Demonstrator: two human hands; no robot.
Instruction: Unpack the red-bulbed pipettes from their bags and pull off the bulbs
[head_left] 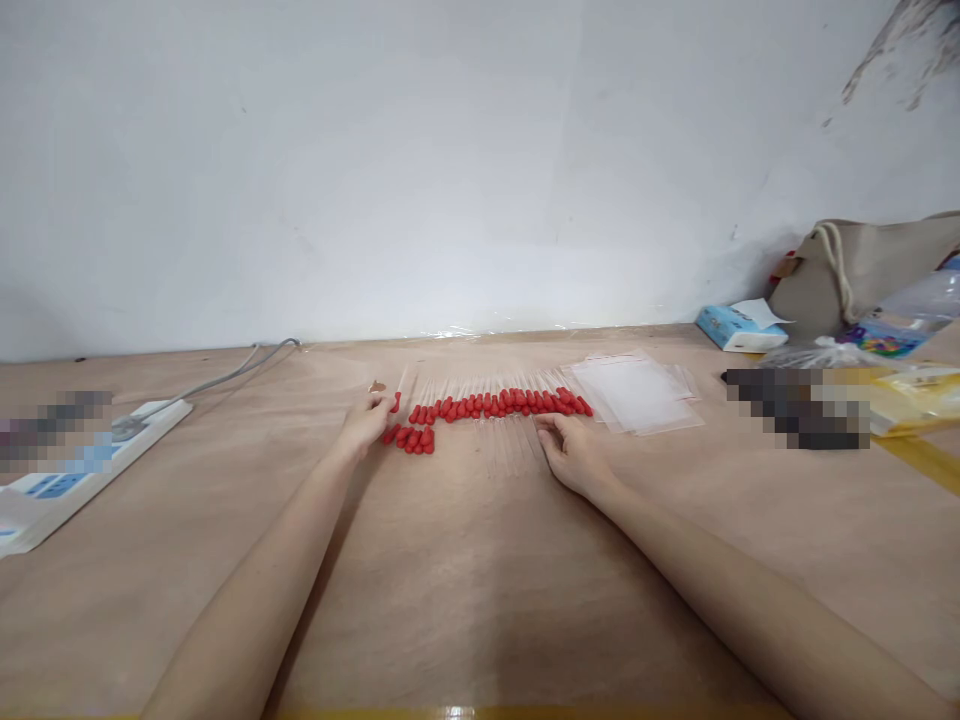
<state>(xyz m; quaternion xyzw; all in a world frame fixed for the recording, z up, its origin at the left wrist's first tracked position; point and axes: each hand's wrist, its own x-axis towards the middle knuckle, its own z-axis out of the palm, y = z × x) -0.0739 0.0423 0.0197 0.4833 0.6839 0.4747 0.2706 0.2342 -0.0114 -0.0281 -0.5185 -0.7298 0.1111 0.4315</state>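
Head view, thin clear tubes (487, 384), plump red bulbs (493, 404), left hand (367, 425) pinching one, right hand (577, 455) of unclear grip.

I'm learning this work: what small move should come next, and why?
Perhaps pick up one clear tube with the right hand: it is beside several such tubes, near the row of red bulbs, while the left hand appears to pinch another red bulb.

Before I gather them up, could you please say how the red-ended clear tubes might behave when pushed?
The red-ended clear tubes look slim, so each is probably light. Their red ends look rounded, so they might roll. Being loosely lined up, neighbours may shift together.
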